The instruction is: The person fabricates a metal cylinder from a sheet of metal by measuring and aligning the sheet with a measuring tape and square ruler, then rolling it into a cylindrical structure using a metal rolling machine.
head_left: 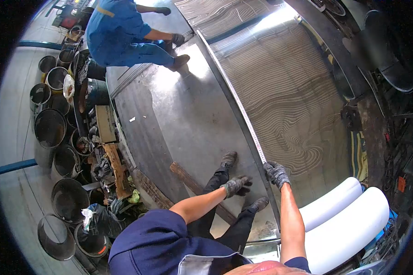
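Observation:
My right hand [276, 174], in a grey work glove, is closed at the near end of a tape measure [237, 100]. The pale tape runs as a long straight strip along the edge of a shiny metal sheet [284, 101] with wavy reflections. What part of the tape lies inside my fingers is hidden by the glove. Also gloved, my left hand [238, 185] hangs in the air over my legs with its fingers stretched out and holds nothing. Beneath it is a dull grey metal surface [192, 114] on which my shoes rest.
A co-worker in blue [119, 36] crouches near the tape's far end, one gloved hand low. A wooden plank [188, 178] lies by my feet. Black buckets [50, 128] and scrap line the left side. Two white rolls [346, 229] lie at the lower right.

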